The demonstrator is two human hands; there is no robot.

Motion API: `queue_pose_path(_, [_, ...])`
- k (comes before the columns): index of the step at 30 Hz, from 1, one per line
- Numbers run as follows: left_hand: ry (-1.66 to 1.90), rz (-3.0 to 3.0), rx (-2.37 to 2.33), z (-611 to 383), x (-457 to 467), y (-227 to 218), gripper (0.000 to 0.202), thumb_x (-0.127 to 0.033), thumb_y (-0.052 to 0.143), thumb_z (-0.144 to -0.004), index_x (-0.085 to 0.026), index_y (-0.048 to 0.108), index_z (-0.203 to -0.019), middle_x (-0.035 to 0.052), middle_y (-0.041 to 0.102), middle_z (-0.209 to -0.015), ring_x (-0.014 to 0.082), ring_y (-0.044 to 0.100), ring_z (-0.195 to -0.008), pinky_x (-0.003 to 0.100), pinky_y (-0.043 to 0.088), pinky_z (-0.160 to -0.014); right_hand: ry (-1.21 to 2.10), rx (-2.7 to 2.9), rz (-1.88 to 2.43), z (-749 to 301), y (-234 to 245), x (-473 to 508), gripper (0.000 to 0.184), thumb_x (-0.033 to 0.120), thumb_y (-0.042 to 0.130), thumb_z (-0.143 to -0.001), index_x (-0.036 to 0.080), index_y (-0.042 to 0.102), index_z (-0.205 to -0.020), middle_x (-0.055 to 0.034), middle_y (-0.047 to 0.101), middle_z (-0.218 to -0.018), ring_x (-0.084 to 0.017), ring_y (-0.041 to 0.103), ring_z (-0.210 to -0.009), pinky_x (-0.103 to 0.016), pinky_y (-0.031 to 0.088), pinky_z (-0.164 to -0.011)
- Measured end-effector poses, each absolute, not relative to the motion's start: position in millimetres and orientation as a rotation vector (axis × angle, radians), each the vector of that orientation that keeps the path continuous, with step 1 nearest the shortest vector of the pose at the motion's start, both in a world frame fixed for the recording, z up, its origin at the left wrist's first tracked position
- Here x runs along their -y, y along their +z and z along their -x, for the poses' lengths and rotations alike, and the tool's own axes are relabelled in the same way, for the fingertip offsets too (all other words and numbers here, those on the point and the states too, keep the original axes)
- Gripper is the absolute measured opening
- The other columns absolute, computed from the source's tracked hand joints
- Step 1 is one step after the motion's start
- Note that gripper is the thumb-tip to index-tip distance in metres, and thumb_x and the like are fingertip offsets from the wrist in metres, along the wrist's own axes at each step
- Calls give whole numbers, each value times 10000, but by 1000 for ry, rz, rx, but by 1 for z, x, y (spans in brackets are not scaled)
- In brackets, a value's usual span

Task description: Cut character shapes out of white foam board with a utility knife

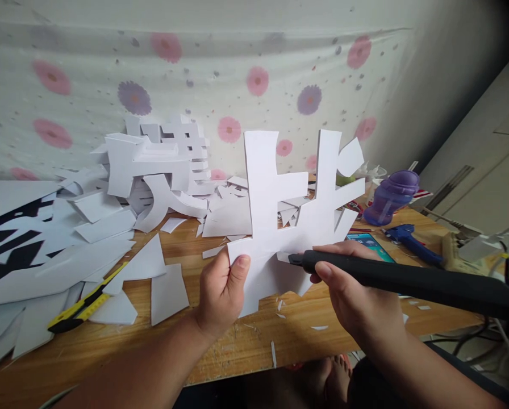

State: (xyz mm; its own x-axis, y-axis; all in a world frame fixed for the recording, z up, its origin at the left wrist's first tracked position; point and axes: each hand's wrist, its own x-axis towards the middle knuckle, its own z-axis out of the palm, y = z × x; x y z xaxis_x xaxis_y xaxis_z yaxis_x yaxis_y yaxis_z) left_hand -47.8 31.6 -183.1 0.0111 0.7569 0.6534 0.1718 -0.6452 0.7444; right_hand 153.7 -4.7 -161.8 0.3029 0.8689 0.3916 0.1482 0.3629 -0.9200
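Left hand (222, 287): closed on the lower left edge of the white cut-out (265, 187), our thumb pressed flat on its front face; our other fingers are mostly hidden behind it.
Right hand (357, 289): wrapped around the black-handled tool (391, 275), our thumb and fingers gathered near its front end.
White cut-out: raised in front of us above the bench (161, 355), tilted upright, with two tall prongs and shorter arms reaching right.
Blade (282, 257): at the front of the tool, pointing left over the lower middle of the cut-out; we cannot tell whether it has entered the surface.
Left side of the bench: we see a yellow-and-black utility knife (86, 301) lying slantwise among flat white offcuts (169, 292).
Back of the bench: white stacked shapes (161, 165) stand near the flowered sheet (216, 74), with more scraps around them.
Right side of the bench: a purple cup (391, 199) stands behind a blue glue gun (412, 241); a lit phone (370, 245) lies partly hidden beyond our right hand.
Near edge: small white slivers (274, 354) lie scattered below our hands.
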Motion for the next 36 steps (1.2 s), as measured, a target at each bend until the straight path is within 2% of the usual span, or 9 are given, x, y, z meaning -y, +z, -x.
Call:
queue_pose_path(6, [1679,-1519,-980,50,-39,-184,275,-437,605,-896,-171,663,-857,-18,596,-669,115,532,-633,215,449,-620,919,1044,784,-154,-143,8,195,404,801,-659,247,717,-735,-10,709,-656,-179,632,-551,-302,525,-532])
queue_pose_path(8, [1680,-1360,-976,51,-45,-180,311,-470,596,-894,-168,654,-938,22,657,-792,151,606,-746,244,488,-688,992,1045,632,-157,-137,15,183,408,782,-678,246,729,-743,-2,701,-645,-173,643,-567,-346,572,-673])
queue_pose_path(11, [1668,-1149,-923,52,-55,-171,424,-521,629,-847,-161,618,-1070,87,699,-964,220,664,-890,314,531,-760,1000,1125,599,-166,-136,28,220,431,745,-710,227,742,-792,-26,698,-673,-208,689,-688,-411,555,-866])
queue_pose_path(17, [1594,-968,-793,54,-57,-157,584,-452,821,-646,-151,578,-1084,106,720,-970,256,700,-826,376,565,-718,888,1088,729,-188,-150,50,255,456,735,-692,215,756,-772,-67,683,-663,-286,720,-773,-322,578,-623])
queue_pose_path(21, [1534,-985,-791,60,-47,-157,445,-392,767,-741,-138,595,-1064,78,713,-913,213,696,-783,385,573,-716,885,949,788,-213,-163,65,295,471,764,-635,228,763,-803,-95,699,-707,-325,715,-778,-313,539,-498])
queue_pose_path(27, [1703,-1134,-982,85,-24,-161,376,-406,650,-851,-138,581,-1105,58,703,-900,177,686,-731,362,575,-697,775,659,842,-244,-158,86,235,425,743,-603,247,739,-757,-43,670,-676,-181,629,-580,-271,524,-489])
queue_pose_path(30, [1900,-1325,-1113,104,-9,-161,374,-410,635,-858,-159,569,-1127,57,705,-952,182,688,-745,338,569,-682,729,615,821,-246,-148,97,201,425,719,-592,254,732,-696,-34,641,-602,-175,595,-528,-304,532,-503])
queue_pose_path(33, [2042,-1677,-1232,119,9,-162,262,-330,716,-797,-177,645,-997,39,715,-887,213,689,-819,302,553,-718,715,632,814,-246,-148,113,226,435,725,-563,246,728,-688,-23,640,-576,-168,587,-516,-300,519,-485])
queue_pose_path(36, [1903,-2230,-1135,124,21,-165,137,-228,730,-775,-208,703,-908,46,733,-863,219,696,-844,326,556,-796,694,644,834,-249,-155,133,229,420,721,-586,242,733,-729,-31,665,-592,-170,603,-514,-307,516,-493])
